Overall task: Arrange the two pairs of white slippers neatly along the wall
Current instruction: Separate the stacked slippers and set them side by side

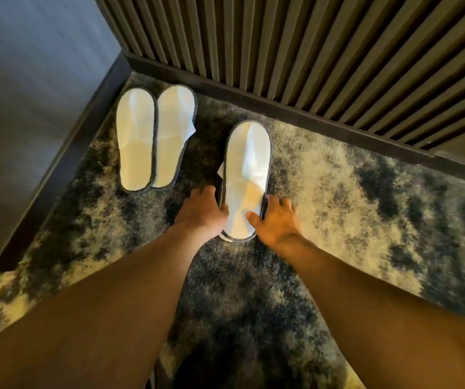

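Note:
One pair of white slippers (154,138) with grey edging lies side by side on the carpet in the corner, toes toward the slatted wall. A second pair (246,167) lies to its right, stacked one slipper on the other, so only the top one shows fully. My left hand (204,213) grips the stack's heel end from the left, fingers on its edge. My right hand (275,220) holds the same end from the right, thumb on the top slipper.
A dark slatted wall (310,46) with a dark baseboard (282,108) runs along the back. A grey wall (29,94) closes the left side. The mottled dark and cream carpet (352,192) stretches to the right of the stacked pair.

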